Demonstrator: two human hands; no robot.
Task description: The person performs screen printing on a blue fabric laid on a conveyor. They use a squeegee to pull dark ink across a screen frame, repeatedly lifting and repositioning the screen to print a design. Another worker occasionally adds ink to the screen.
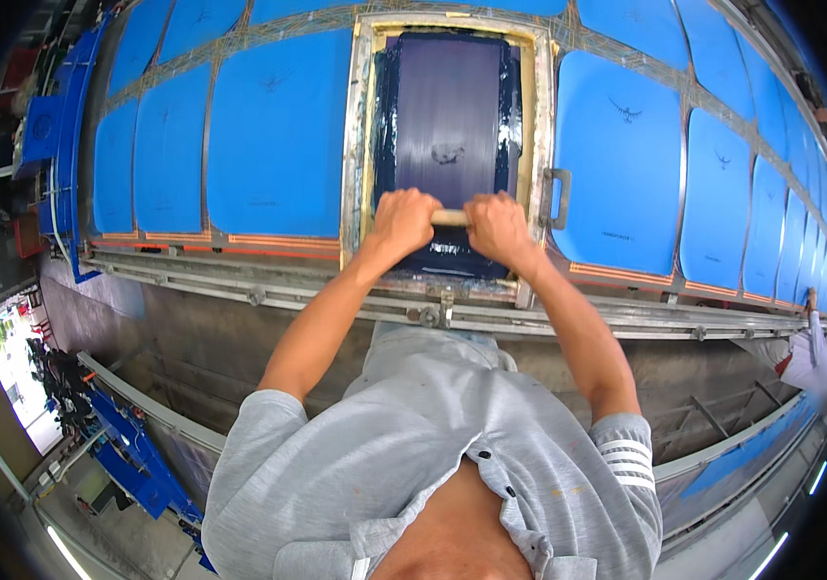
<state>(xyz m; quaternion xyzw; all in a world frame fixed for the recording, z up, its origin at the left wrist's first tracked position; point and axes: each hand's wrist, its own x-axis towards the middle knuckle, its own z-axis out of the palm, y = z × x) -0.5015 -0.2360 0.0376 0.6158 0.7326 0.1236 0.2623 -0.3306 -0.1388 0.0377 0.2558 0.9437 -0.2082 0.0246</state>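
Both my hands are closed on a pale wooden squeegee bar, my left hand on its left part and my right hand on its right. The bar lies across the lower part of a screen-printing screen in a worn metal frame. Thick dark navy ink pools below the bar and streaks both sides of the mesh, with a small grey mark near its middle. A metal handle stands on the frame's right side, beside my right hand.
Blue printed panels line the long table on both sides of the screen. A metal rail runs along the near edge. Blue machinery stands at the left. A co-worker stands at the far right by the table.
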